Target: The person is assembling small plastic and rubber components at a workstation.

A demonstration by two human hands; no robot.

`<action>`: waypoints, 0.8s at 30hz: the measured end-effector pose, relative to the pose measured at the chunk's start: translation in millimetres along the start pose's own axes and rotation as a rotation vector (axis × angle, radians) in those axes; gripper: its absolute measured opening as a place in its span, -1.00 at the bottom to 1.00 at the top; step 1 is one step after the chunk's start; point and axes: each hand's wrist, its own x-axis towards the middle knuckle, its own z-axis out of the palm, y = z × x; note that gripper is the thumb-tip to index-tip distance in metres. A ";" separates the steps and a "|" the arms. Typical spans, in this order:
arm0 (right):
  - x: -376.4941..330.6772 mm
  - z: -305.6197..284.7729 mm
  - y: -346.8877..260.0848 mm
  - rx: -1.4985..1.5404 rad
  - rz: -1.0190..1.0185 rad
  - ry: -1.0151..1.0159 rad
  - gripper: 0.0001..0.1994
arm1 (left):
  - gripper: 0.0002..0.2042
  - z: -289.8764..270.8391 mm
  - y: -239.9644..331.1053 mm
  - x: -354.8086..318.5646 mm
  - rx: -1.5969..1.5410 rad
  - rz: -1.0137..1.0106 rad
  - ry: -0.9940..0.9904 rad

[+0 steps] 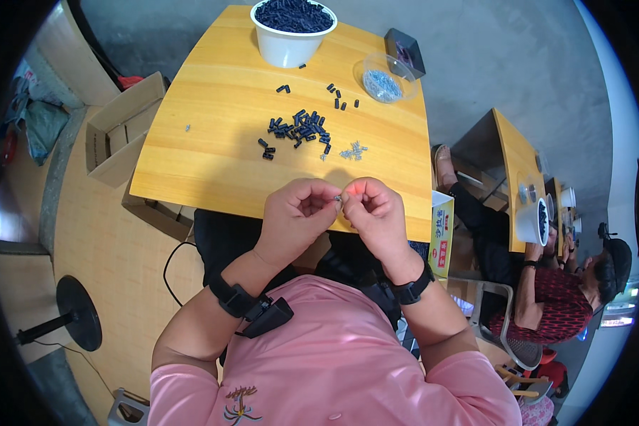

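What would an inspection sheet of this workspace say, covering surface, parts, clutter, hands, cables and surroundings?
Surface: yellow wooden table, visible wood grain.
Parts: heap of short black pieces, small silvery pieces beside it; white bucket heaped with black pieces; clear tub holding small pieces.
Clutter: stray black pieces around the heap; black box at the far right corner.
Hands: left hand and right hand pinch a tiny piece between them; its details are unclear.
Cables: black cable left of the person.
Surroundings: open cardboard box at left; co-worker seated at right.
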 end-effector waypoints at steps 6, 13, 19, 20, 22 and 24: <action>-1.1 -2.9 -5.2 0.104 0.109 -0.031 -0.97 | -0.85 2.5 -1.0 -1.3 -0.059 0.040 0.011; -5.1 -1.1 -6.9 0.013 0.008 -0.022 -0.99 | -0.90 4.9 -0.4 -3.9 0.116 0.130 0.086; -5.2 2.3 -7.3 -0.254 -0.178 0.075 -0.96 | -0.90 3.8 9.8 -4.4 0.327 0.224 0.092; -5.5 2.3 -8.0 -0.305 -0.195 0.085 -0.95 | -0.90 2.7 11.0 -4.1 0.326 0.224 0.093; -5.1 1.9 -6.8 -0.343 -0.245 0.107 -0.95 | -0.91 0.2 12.1 -3.0 0.470 0.341 0.066; -4.4 2.3 -6.2 -0.379 -0.300 0.122 -0.95 | -0.91 -1.0 11.4 -3.3 0.443 0.350 0.072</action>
